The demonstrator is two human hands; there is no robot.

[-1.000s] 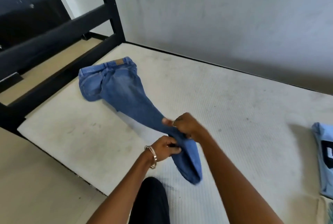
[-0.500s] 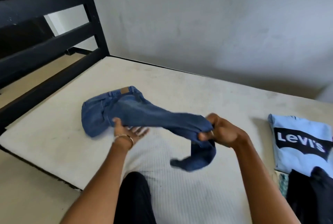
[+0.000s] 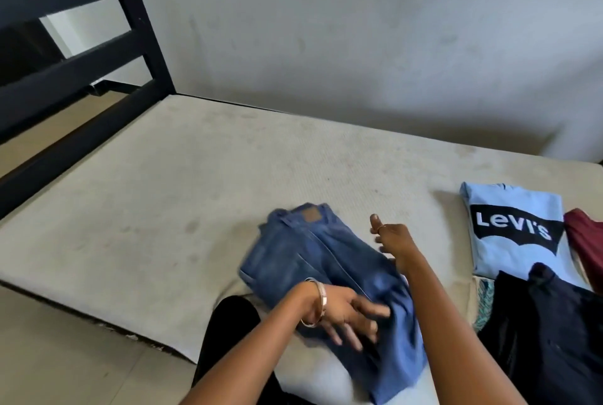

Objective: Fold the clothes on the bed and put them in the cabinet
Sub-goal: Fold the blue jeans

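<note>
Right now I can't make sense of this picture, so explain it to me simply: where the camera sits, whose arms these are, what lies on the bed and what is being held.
There is no machine here. A person wears one wide-angle camera on the head, looking forward and down, so the two bare arms coming in from the bottom are that person's own.

The surface is a bare mattress on a black bed frame against a grey wall. In the middle lies a pair of blue jeans, folded over on itself. The left hand, with a bangle on its wrist, lies on the jeans with spread fingers. The right hand is lifted beside them and holds nothing.

To the right lies a folded light blue T-shirt with white lettering, a dark garment in front of it, and a maroon one at the picture's edge.
</note>
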